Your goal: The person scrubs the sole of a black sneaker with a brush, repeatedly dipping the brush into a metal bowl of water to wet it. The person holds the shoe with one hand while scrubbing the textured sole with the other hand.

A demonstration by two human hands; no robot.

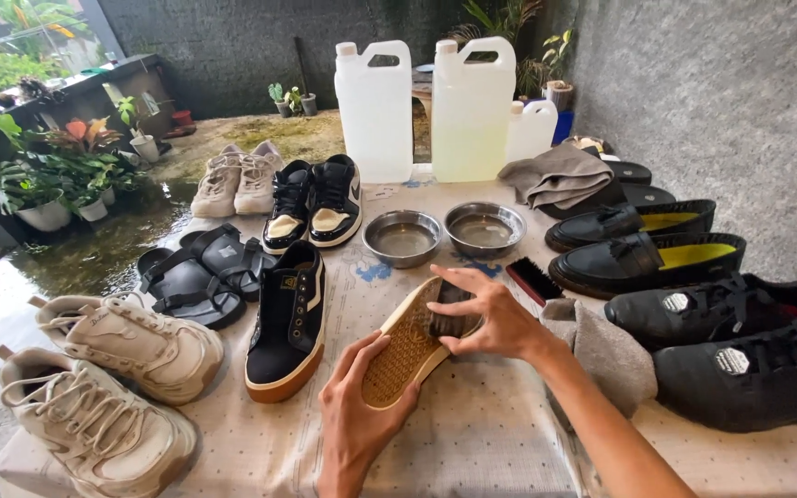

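The person's left hand point(354, 415) is wrapped around the toe end of a sneaker point(412, 341) flipped so its tan sole faces up, fingers closed on it, just off the middle of the desk point(472, 433) toward 6 o'clock. The right hand point(491, 318) is curled shut on a small dark brush point(454, 318) pressed against the sole's heel end. Its matching black sneaker point(288, 323) sits at 9 o'clock from the held one, upright. Two steel bowls point(402, 237) are up at 12 o'clock (both look like they have water in them), with big white jugs point(375, 106) behind. A second brush point(534, 279) lies at 1 o'clock, a grey cloth point(611, 355) at 3 o'clock, just beside the right wrist. Black loafers point(648, 258) and black lace-ups point(740, 350) line the 3 o'clock side, cream trainers point(122, 369) and black sandals point(191, 277) the 9 o'clock side.
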